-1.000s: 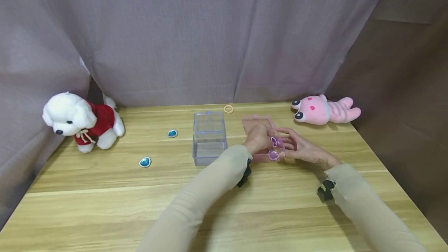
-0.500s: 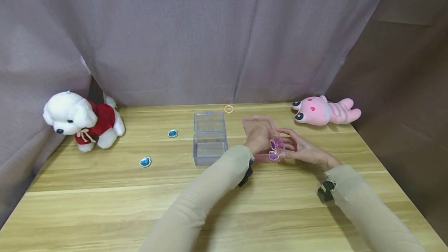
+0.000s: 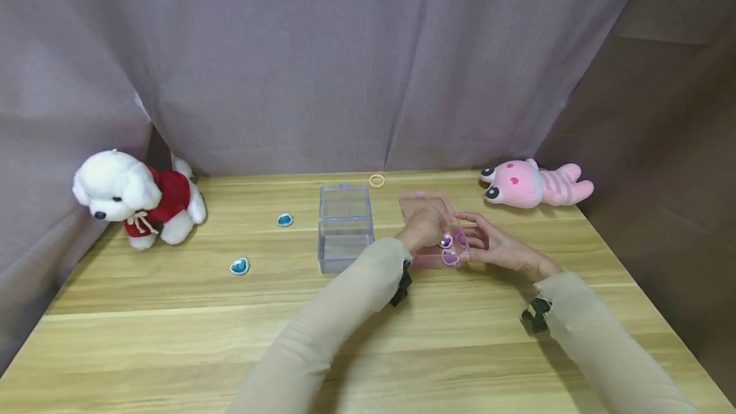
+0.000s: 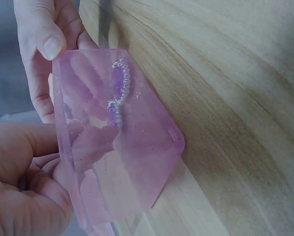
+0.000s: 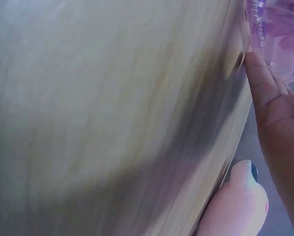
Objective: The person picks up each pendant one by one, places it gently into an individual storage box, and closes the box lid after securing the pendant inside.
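A clear pink box with its lid raised stands on the table. My left hand reaches into it, and its fingertips seem to pinch a purple gem with a beaded silver rim. Through the pink wall in the left wrist view, a second purple gem lies inside, touching or close beside the first. My right hand grips the box's right side, thumb near the front and fingers behind. The left fingertips are partly blurred by the wall.
Left of the pink box stands a clear bluish box, lid raised. Two blue gems lie farther left. A tan ring sits at the back. A white plush dog and a pink plush toy flank the table.
The purple gem at my left fingertips has gone slightly lower and turned, from edge-on to face up beside the other gem. My right hand and the box have hardly moved.
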The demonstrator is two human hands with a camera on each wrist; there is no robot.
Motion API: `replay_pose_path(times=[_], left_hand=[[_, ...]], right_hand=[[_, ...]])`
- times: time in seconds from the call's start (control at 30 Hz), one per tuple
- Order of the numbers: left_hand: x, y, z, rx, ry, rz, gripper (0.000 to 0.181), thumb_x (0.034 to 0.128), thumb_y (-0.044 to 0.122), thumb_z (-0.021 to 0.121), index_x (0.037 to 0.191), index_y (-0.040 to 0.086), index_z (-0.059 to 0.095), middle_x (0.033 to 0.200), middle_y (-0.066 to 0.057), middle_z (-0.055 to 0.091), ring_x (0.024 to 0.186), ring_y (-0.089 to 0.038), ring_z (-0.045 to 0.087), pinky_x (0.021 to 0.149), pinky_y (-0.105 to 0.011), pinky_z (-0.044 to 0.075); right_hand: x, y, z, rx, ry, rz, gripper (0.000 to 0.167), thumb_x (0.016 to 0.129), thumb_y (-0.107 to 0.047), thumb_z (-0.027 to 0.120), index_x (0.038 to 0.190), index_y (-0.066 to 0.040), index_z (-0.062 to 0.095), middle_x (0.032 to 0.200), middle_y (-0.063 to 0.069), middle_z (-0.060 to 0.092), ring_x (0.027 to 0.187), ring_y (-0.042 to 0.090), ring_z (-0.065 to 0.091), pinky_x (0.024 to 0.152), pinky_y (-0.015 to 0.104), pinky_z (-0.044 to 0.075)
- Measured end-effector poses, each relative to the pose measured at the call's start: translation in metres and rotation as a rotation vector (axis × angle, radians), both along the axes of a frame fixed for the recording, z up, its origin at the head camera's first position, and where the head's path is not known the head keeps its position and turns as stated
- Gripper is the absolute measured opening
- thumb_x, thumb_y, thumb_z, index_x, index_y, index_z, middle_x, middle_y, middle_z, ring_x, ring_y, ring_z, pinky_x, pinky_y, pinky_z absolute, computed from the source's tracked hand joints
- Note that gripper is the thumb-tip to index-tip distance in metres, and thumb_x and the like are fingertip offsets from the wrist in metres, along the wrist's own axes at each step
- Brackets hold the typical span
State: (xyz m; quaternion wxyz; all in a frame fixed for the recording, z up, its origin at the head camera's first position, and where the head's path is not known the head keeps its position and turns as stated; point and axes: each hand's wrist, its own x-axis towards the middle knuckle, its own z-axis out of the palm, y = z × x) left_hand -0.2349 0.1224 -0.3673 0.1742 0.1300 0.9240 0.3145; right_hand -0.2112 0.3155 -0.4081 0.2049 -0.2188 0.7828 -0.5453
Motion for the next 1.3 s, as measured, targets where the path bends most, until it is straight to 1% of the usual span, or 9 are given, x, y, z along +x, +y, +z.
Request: replay_pose_path(times=[0.23,0.33,0.43,0.57,0.73,0.87,1.03,1.2,1.3], left_hand=[[0.003,-0.008,-0.003,0.029,-0.021,0.022,0.025,0.0841,0.003,0.066,0.107,0.011,0.07,0.108,0.001,0.067,0.09,-0.012,0.059,0.071,-0.016,0.049],[0.007,-0.017,0.001,0.077,0.054,-0.062,0.022,0.0869,0.01,0.066,0.109,0.009,0.07,0.1,-0.001,0.065,0.082,-0.01,0.055,0.067,-0.014,0.046],[0.015,-0.032,0.018,0.152,0.107,-0.189,0.024,0.0893,0.017,0.065,0.107,0.002,0.069,0.094,-0.006,0.065,0.079,-0.011,0.057,0.066,-0.013,0.045],[0.027,-0.069,0.048,0.329,0.05,-0.251,0.028,0.0892,0.015,0.065,0.114,0.002,0.065,0.113,-0.01,0.067,0.101,-0.016,0.063,0.082,-0.015,0.05],[0.026,-0.143,0.065,0.582,-0.083,-0.151,0.04,0.0916,0.01,0.06,0.13,0.001,0.053,0.129,-0.016,0.058,0.117,-0.025,0.057,0.095,-0.025,0.049],[0.021,-0.21,0.052,0.641,-0.104,-0.012,0.044,0.0929,0.009,0.058,0.134,-0.001,0.048,0.132,-0.019,0.054,0.119,-0.027,0.055,0.097,-0.029,0.048],[0.027,-0.279,0.023,0.631,-0.099,0.144,0.044,0.0926,0.01,0.058,0.132,-0.006,0.048,0.131,-0.024,0.053,0.11,-0.02,0.059,0.095,-0.028,0.049],[0.037,-0.327,-0.002,0.567,-0.071,0.224,0.046,0.0912,0.01,0.06,0.13,-0.01,0.048,0.129,-0.029,0.052,0.093,-0.001,0.06,0.082,-0.014,0.05],[0.041,-0.345,-0.012,0.532,-0.084,0.254,0.045,0.0912,0.008,0.059,0.13,-0.013,0.046,0.127,-0.03,0.053,0.092,0.0,0.059,0.078,-0.011,0.049]], right_hand=[[0.0,-0.005,-0.007,-0.005,-0.021,-0.01,0.08,0.087,0.002,0.061,0.146,0.001,0.008,0.144,0.038,0.024,0.132,0.051,0.024,0.095,0.012,0.041],[0.001,-0.005,-0.009,-0.001,-0.028,-0.014,0.08,0.087,-0.001,0.062,0.147,-0.001,0.009,0.145,0.037,0.024,0.132,0.049,0.025,0.095,0.012,0.04],[0.002,-0.004,-0.008,0.001,-0.005,-0.022,0.079,0.088,-0.001,0.061,0.148,-0.001,0.008,0.144,0.038,0.024,0.132,0.033,0.038,0.096,0.012,0.04],[0.004,-0.006,0.004,-0.051,0.111,-0.069,0.073,0.088,0.005,0.058,0.145,0.007,0.012,0.14,0.033,0.033,0.121,0.004,0.047,0.096,0.013,0.041],[0.005,-0.035,0.036,-0.164,0.272,-0.186,0.064,0.086,0.01,0.058,0.138,0.015,0.022,0.128,0.001,0.047,0.117,0.001,0.05,0.098,0.014,0.042],[0.008,-0.077,0.047,-0.206,0.236,-0.196,0.065,0.085,0.01,0.06,0.139,0.015,0.022,0.134,0.014,0.044,0.122,0.007,0.048,0.102,0.017,0.039],[0.012,-0.126,0.036,-0.198,0.138,-0.124,0.071,0.083,0.01,0.061,0.141,0.011,0.021,0.144,0.03,0.028,0.135,0.036,0.032,0.11,0.029,0.033],[0.014,-0.158,0.02,-0.144,0.045,-0.086,0.079,0.084,0.004,0.065,0.144,0.009,0.015,0.149,0.03,0.019,0.138,0.042,0.021,0.114,0.046,0.024],[0.013,-0.168,0.013,-0.121,0.024,-0.085,0.084,0.083,0.001,0.067,0.145,0.008,0.012,0.151,0.03,0.016,0.139,0.042,0.018,0.114,0.048,0.021]])
